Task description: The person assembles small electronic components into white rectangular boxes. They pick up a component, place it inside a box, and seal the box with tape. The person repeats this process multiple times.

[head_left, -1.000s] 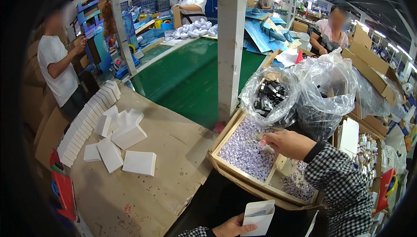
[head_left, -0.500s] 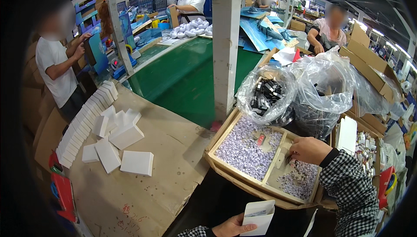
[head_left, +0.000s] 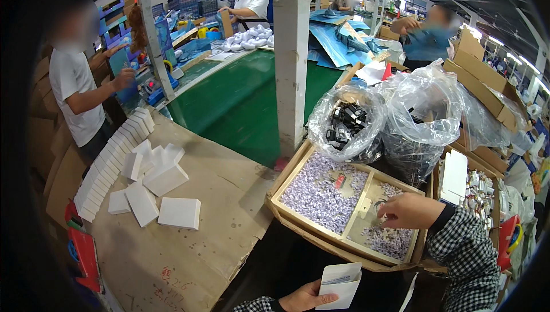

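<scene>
My left hand (head_left: 306,297) grips a small white box (head_left: 344,285) at the lower middle, thumb across its front. The box's top stands open, and a folded printed paper (head_left: 338,279) shows inside. My right hand (head_left: 408,210) is over the right compartment of a shallow wooden tray (head_left: 366,206), fingers bent down and drawn together near the small pieces. Whatever is between those fingertips is too small to make out. Small pale lilac pieces (head_left: 321,192) fill most of the left compartment; a smaller heap (head_left: 389,240) lies below my right hand.
White boxes (head_left: 179,213) lie loose and in a row on the cardboard-covered table (head_left: 212,192) to the left. Clear bags (head_left: 424,111), one with black parts (head_left: 348,122), stand behind the tray. A post (head_left: 292,66) rises beside the green belt (head_left: 235,100). Several people work around.
My right hand has shifted slightly lower within the right compartment, baring some pieces behind it. My left hand keeps the box in place. The person at the back right has raised an arm.
</scene>
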A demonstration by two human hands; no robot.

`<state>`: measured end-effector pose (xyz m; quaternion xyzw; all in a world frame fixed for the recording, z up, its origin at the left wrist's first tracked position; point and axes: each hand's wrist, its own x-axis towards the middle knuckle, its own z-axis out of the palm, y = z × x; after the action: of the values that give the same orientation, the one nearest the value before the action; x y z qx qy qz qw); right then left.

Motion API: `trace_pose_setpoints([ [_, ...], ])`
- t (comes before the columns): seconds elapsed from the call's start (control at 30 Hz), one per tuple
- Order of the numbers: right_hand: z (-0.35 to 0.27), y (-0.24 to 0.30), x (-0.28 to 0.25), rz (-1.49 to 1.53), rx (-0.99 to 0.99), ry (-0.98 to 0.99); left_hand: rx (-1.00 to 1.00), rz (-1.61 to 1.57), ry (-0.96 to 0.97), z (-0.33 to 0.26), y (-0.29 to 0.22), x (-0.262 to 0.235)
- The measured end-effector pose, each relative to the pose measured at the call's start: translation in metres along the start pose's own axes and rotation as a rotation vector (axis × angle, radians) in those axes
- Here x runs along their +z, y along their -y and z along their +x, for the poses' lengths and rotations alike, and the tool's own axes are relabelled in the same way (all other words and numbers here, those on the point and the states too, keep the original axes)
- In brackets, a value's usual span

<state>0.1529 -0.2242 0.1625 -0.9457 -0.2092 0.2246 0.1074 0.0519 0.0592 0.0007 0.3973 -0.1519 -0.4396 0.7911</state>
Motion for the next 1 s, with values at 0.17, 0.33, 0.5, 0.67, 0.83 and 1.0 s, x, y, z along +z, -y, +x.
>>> trace_pose_setpoints([
  [0.17,0.007,0.004,0.017,-0.134,0.0,0.027,0.0,0.007,0.008,0.0,0.002,0.0],
  [0.33,0.001,0.003,0.014,-0.146,0.008,0.016,-0.009,0.041,-0.003,-0.001,0.005,-0.002],
  [0.5,-0.004,0.007,0.008,-0.16,-0.022,-0.06,-0.008,0.053,0.006,-0.002,0.013,-0.006],
  [0.67,-0.014,0.014,-0.001,-0.171,-0.04,-0.269,-0.221,0.065,-0.062,0.002,0.019,-0.016],
  [0.83,-0.033,0.036,-0.007,0.093,-0.228,-0.433,-0.139,0.126,-0.182,-0.005,-0.005,-0.005],
  [1.0,-0.039,0.063,0.008,0.042,-0.37,-0.402,-0.128,0.24,-0.207,-0.002,-0.023,0.014],
])
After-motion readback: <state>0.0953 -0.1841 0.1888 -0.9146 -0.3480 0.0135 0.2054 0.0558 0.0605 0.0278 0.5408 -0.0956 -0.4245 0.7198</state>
